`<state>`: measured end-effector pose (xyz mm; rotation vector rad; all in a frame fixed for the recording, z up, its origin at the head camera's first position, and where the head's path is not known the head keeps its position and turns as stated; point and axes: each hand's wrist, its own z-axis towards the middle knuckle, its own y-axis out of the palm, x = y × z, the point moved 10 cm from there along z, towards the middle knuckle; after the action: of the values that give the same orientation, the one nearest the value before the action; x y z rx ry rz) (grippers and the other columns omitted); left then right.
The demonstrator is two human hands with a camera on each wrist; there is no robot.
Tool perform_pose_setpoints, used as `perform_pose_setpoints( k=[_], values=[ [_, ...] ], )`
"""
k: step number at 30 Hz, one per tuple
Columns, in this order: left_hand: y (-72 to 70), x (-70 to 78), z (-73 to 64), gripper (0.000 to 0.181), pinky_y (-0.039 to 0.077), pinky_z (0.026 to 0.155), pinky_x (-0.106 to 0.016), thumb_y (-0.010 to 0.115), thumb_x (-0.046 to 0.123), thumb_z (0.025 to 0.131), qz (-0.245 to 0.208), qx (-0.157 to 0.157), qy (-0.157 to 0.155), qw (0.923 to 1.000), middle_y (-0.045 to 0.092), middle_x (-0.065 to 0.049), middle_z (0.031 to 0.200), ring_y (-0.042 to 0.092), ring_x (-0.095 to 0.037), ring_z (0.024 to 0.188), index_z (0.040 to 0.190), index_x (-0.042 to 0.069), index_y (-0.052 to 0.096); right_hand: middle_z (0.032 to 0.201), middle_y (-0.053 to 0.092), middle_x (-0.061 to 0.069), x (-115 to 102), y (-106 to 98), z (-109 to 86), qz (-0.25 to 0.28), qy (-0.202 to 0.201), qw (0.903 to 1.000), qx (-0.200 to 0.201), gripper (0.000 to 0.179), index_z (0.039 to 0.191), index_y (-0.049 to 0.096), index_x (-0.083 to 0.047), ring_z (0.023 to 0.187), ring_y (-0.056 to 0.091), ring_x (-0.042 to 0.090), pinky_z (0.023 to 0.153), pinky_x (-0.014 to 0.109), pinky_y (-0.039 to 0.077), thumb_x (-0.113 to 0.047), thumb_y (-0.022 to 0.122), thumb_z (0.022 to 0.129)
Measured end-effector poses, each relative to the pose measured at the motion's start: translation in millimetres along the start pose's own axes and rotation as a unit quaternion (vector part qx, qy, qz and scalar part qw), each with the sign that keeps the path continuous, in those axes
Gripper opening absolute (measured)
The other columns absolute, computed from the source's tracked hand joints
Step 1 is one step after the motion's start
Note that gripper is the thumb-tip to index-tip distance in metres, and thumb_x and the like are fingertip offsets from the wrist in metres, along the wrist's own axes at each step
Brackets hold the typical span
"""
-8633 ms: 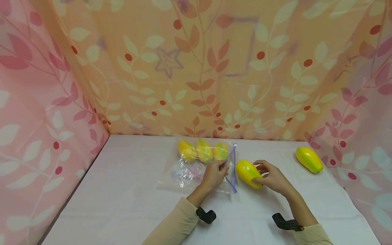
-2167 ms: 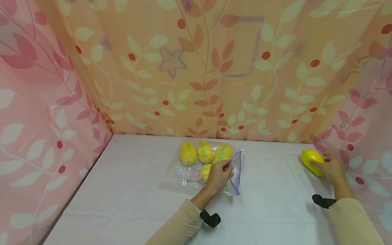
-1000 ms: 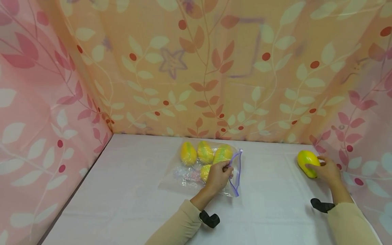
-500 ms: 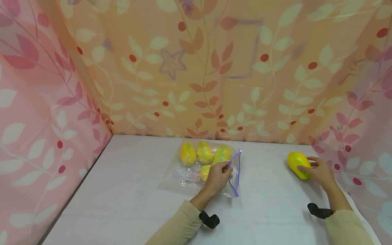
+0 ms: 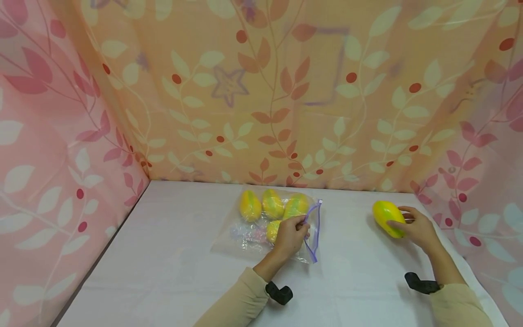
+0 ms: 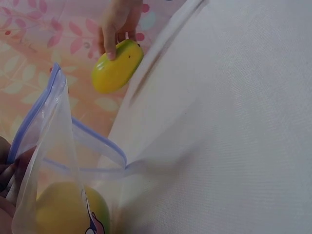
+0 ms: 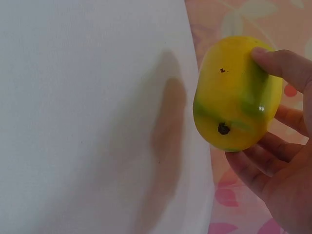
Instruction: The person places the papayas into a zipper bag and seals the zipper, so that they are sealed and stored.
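My left hand pinches the purple-edged mouth of a clear zip bag lying on the table. Inside the bag, several yellow-green mangoes show through the plastic, one partly behind the hand. The left wrist view shows the bag's mouth gaping, with a mango below it. To the right, my right hand grips another mango, thumb on one side and fingers on the other. In the right wrist view this mango has a dark stem spot and hangs above the table, over its shadow.
A white cloth covers the table. Orange patterned fabric rises behind the table's far edge, with pink patterned fabric on the left and more on the right. Black wrist mounts sit on both forearms.
Since the earliest frame, another mango is in the bag. The right hand has gripped the mango from the far right and carries it leftward. The left hand keeps its hold on the bag.
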<state>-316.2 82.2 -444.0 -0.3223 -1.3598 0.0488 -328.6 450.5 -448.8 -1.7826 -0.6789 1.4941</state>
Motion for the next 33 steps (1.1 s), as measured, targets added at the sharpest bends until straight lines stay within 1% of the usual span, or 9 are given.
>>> perform_pose_setpoints(
  k=[2, 5, 8, 13, 17, 24, 28, 33],
  values=[
    [-0.1, 0.5, -0.3, 0.032, 0.055, 0.064, -0.015, 0.059, 0.006, 0.095, 0.001, 0.001, 0.004, 1.0, 0.071, -0.016, 0.09, 0.062, -0.001, 0.066, 0.125, -0.006, 0.062, 0.141, 0.035, 0.038, -4, 1, -0.7, -0.001, -0.005, 1.0, -0.001, 0.097, 0.148, 0.028, 0.003, 0.117, 0.044, 0.052, 0.094, 0.056, 0.049, -0.061, 0.063, 0.084],
    [-0.1, -0.8, -0.2, 0.032, 0.054, 0.064, -0.015, 0.059, 0.007, 0.095, 0.001, 0.002, -0.002, 1.0, 0.071, -0.016, 0.09, 0.062, -0.001, 0.065, 0.125, -0.005, 0.062, 0.14, 0.037, 0.037, -11, 4, -1.2, -0.005, -0.012, 0.9999, -0.004, 0.094, 0.147, 0.03, 0.002, 0.116, 0.045, 0.052, 0.094, 0.055, 0.05, -0.059, 0.064, 0.085],
    [-0.4, -1.0, 0.0, 0.032, 0.054, 0.064, -0.015, 0.059, 0.007, 0.095, 0.0, 0.002, -0.001, 1.0, 0.07, -0.017, 0.09, 0.062, -0.002, 0.065, 0.125, -0.006, 0.062, 0.139, 0.039, 0.037, -20, 6, -3.0, -0.01, -0.022, 0.9997, -0.006, 0.091, 0.146, 0.031, 0.002, 0.115, 0.047, 0.05, 0.093, 0.055, 0.051, -0.058, 0.065, 0.085],
    [-0.3, -1.9, 0.4, 0.032, 0.054, 0.065, -0.015, 0.059, 0.008, 0.096, 0.0, 0.0, -0.008, 1.0, 0.07, -0.014, 0.091, 0.062, -0.001, 0.066, 0.126, -0.004, 0.062, 0.137, 0.041, 0.035, -31, 12, -7.4, -0.013, -0.034, 0.9993, -0.012, 0.091, 0.146, 0.032, 0.001, 0.114, 0.048, 0.048, 0.092, 0.054, 0.052, -0.057, 0.065, 0.085],
    [-0.3, -0.8, 0.5, 0.032, 0.055, 0.065, -0.016, 0.059, 0.007, 0.095, -0.001, 0.003, 0.002, 1.0, 0.07, -0.015, 0.09, 0.062, -0.002, 0.066, 0.125, -0.005, 0.062, 0.137, 0.042, 0.034, -39, 16, -10.3, -0.013, -0.043, 0.9988, -0.018, 0.09, 0.146, 0.033, 0.0, 0.114, 0.048, 0.047, 0.092, 0.054, 0.052, -0.057, 0.066, 0.085],
    [0.4, -2.6, 1.1, 0.032, 0.054, 0.064, -0.014, 0.06, 0.007, 0.095, 0.0, 0.002, 0.0, 1.0, 0.071, -0.016, 0.092, 0.062, -0.001, 0.066, 0.125, -0.005, 0.062, 0.138, 0.044, 0.032, -57, 21, -13.6, -0.018, -0.073, 0.997, -0.018, 0.085, 0.144, 0.037, -0.002, 0.114, 0.05, 0.045, 0.091, 0.055, 0.053, -0.055, 0.067, 0.085],
    [0.0, -0.8, 1.5, 0.032, 0.054, 0.063, -0.015, 0.06, 0.006, 0.095, 0.0, 0.003, 0.009, 0.9999, 0.071, -0.017, 0.091, 0.063, -0.002, 0.065, 0.124, -0.006, 0.062, 0.138, 0.046, 0.032, -67, 24, -16.6, -0.016, -0.088, 0.9958, -0.02, 0.083, 0.144, 0.039, -0.002, 0.115, 0.051, 0.045, 0.092, 0.055, 0.052, -0.054, 0.068, 0.085],
    [-0.2, -0.2, 1.8, 0.031, 0.054, 0.063, -0.015, 0.06, 0.007, 0.095, 0.001, 0.005, 0.013, 0.9999, 0.072, -0.016, 0.09, 0.064, -0.002, 0.065, 0.123, -0.007, 0.062, 0.137, 0.047, 0.03, -77, 30, -20.5, -0.013, -0.095, 0.995, -0.028, 0.083, 0.144, 0.039, -0.003, 0.114, 0.051, 0.043, 0.092, 0.056, 0.052, -0.053, 0.069, 0.085]
  ],
)
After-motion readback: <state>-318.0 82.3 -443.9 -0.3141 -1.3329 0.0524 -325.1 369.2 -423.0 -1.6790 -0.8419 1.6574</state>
